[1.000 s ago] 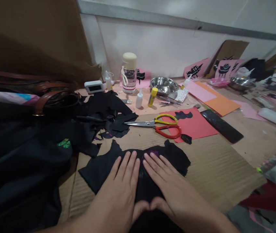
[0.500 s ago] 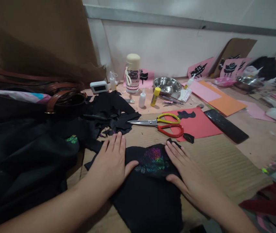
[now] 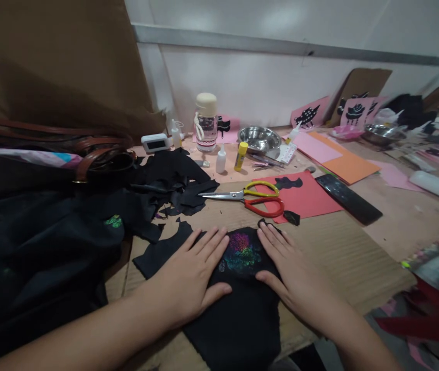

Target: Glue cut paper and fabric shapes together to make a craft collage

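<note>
A piece of black fabric (image 3: 238,314) with a shiny pink, green and blue flower print (image 3: 240,250) lies on a cardboard sheet (image 3: 343,257). My left hand (image 3: 200,273) rests flat on it, left of the print, fingers stretched out. On the other side of the print, my right hand (image 3: 281,257) lies flat along the fabric's right edge with its fingers extended. Scissors (image 3: 242,197) with one yellow and one red handle lie just beyond the fabric, blades pointing left. Black fabric scraps (image 3: 176,175) are heaped to their left.
Red paper (image 3: 304,196) with a black cutout and a black phone-like slab (image 3: 347,198) lie at right. Behind stand a glue stick (image 3: 241,156), a small white bottle (image 3: 221,161), a drinking bottle (image 3: 206,121) and a metal bowl (image 3: 258,140). More black cloth (image 3: 41,247) fills the left.
My left hand has slid right across the fabric, closer to the print, uncovering its left corner. My right hand stays flat at the right edge. The view has shifted slightly.
</note>
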The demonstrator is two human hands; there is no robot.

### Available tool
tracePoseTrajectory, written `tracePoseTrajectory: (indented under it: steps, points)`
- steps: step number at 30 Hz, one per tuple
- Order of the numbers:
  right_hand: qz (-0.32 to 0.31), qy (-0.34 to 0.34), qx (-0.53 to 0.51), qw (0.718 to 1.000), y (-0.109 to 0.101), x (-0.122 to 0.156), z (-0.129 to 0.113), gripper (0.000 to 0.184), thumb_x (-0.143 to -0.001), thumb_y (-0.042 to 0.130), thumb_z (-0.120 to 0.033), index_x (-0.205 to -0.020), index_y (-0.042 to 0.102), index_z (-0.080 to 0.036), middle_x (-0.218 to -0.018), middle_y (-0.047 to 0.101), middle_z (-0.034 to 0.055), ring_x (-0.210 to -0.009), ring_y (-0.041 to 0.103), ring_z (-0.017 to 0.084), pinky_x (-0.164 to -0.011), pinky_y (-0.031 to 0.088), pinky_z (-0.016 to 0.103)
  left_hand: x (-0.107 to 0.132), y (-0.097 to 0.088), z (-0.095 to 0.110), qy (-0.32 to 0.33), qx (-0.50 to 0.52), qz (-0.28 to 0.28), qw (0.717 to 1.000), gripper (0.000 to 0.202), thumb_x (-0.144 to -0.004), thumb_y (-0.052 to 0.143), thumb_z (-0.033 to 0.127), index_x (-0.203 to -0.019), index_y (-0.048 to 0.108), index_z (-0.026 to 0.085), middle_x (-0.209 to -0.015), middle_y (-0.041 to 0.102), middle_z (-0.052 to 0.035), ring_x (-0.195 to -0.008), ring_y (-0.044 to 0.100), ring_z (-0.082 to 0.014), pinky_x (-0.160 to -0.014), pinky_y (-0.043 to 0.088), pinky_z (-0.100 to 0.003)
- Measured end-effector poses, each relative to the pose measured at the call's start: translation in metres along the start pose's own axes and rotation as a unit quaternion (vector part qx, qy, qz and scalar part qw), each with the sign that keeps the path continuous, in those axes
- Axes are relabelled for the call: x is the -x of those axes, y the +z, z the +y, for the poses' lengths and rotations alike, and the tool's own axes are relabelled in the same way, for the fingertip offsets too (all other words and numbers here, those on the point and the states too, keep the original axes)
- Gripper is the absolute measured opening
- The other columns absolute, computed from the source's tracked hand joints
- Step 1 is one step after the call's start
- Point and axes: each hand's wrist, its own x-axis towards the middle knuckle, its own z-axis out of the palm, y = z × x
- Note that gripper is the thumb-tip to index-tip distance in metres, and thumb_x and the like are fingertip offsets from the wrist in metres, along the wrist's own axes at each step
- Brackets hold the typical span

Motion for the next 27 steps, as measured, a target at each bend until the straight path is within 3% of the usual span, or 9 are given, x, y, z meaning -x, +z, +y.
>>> tracePoseTrajectory:
  steps: [4,7,11,14,17,19,21,24,27]
  points:
    - [0.008,0.0,-0.014,1.0,0.002,0.001,0.001,0.074,-0.105,0.042,-0.054,-0.163,0.03,-0.009,-0.169,0.027,0.0176,-0.157,0.024,0.032,-0.125,0.029,0.058,0.002,0.001,-0.002,-0.032,-0.007,0.018,0.999,0.079,-0.105,0.045,0.058,-0.156,0.036,-0.001,-0.165,0.027,-0.0261,-0.153,0.031,-0.0412,-0.12,0.029,-0.061]
    - [0.009,0.006,-0.023,1.0,0.002,0.001,0.001,0.075,-0.105,0.045,-0.053,-0.165,0.025,-0.013,-0.17,0.026,0.0159,-0.158,0.023,0.031,-0.125,0.029,0.057,0.006,-0.004,0.011,-0.011,0.005,0.025,1.0,0.079,-0.103,0.052,0.055,-0.16,0.033,0.004,-0.167,0.022,-0.0234,-0.155,0.025,-0.0403,-0.123,0.024,-0.06]
    - [0.002,0.013,-0.024,1.0,0.002,0.001,-0.001,0.074,-0.104,0.047,-0.052,-0.164,0.027,-0.013,-0.17,0.025,0.015,-0.158,0.022,0.031,-0.126,0.028,0.055,0.01,-0.013,0.028,0.059,0.074,-0.038,0.995,0.092,-0.094,0.065,0.062,-0.162,0.03,0.011,-0.168,0.017,-0.0217,-0.156,0.021,-0.0393,-0.125,0.024,-0.058]
    - [-0.001,0.02,-0.012,1.0,0.0,0.001,-0.004,0.075,-0.104,0.048,-0.051,-0.163,0.029,-0.009,-0.169,0.024,0.0159,-0.157,0.023,0.032,-0.126,0.028,0.055,0.011,-0.013,0.034,0.058,0.076,-0.066,0.993,0.09,-0.094,0.064,0.061,-0.161,0.033,0.009,-0.167,0.019,-0.0241,-0.155,0.022,-0.0412,-0.123,0.027,-0.06]
    - [-0.005,0.022,0.0,1.0,-0.001,-0.002,-0.005,0.074,-0.103,0.05,-0.049,-0.161,0.033,-0.006,-0.168,0.025,0.0175,-0.156,0.026,0.034,-0.124,0.03,0.056,0.014,-0.005,0.04,0.069,0.032,-0.007,0.997,0.082,-0.099,0.06,0.056,-0.158,0.036,0.004,-0.164,0.026,-0.0261,-0.153,0.03,-0.0416,-0.122,0.032,-0.055]
    - [0.0,0.019,0.001,1.0,0.002,-0.003,-0.003,0.072,-0.102,0.051,-0.047,-0.159,0.036,-0.005,-0.167,0.026,0.0184,-0.155,0.028,0.036,-0.123,0.033,0.057,0.015,0.005,0.047,0.108,-0.016,0.045,0.993,0.069,-0.104,0.052,0.049,-0.153,0.043,0.002,-0.159,0.039,-0.0259,-0.148,0.041,-0.0388,-0.118,0.037,-0.05]
    - [0.018,0.009,0.001,1.0,0.009,-0.002,0.001,0.071,-0.102,0.052,-0.046,-0.159,0.038,-0.006,-0.166,0.029,0.0189,-0.153,0.031,0.037,-0.121,0.037,0.059,0.016,0.016,0.056,0.138,-0.079,0.093,0.983,0.046,-0.109,0.045,0.036,-0.145,0.052,0.008,-0.149,0.057,-0.0207,-0.136,0.058,-0.0333,-0.109,0.045,-0.045]
    - [0.076,-0.018,-0.004,0.997,0.024,0.0,0.011,0.067,-0.102,0.052,-0.044,-0.158,0.042,-0.008,-0.163,0.036,0.0194,-0.149,0.04,0.039,-0.116,0.045,0.058,0.014,0.031,0.063,0.144,-0.143,0.165,0.965,0.034,-0.11,0.043,0.028,-0.135,0.059,0.011,-0.133,0.071,-0.0136,-0.122,0.069,-0.0267,-0.098,0.05,-0.039]
    - [0.145,-0.038,-0.026,0.988,0.036,0.002,0.019,0.068,-0.105,0.048,-0.041,-0.164,0.028,-0.016,-0.164,0.038,0.0155,-0.147,0.043,0.037,-0.111,0.051,0.054,0.011,0.042,0.063,0.139,-0.137,0.248,0.949,0.027,-0.111,0.044,0.026,-0.126,0.064,0.017,-0.123,0.077,-0.0046,-0.105,0.075,-0.0191,-0.086,0.054,-0.031]
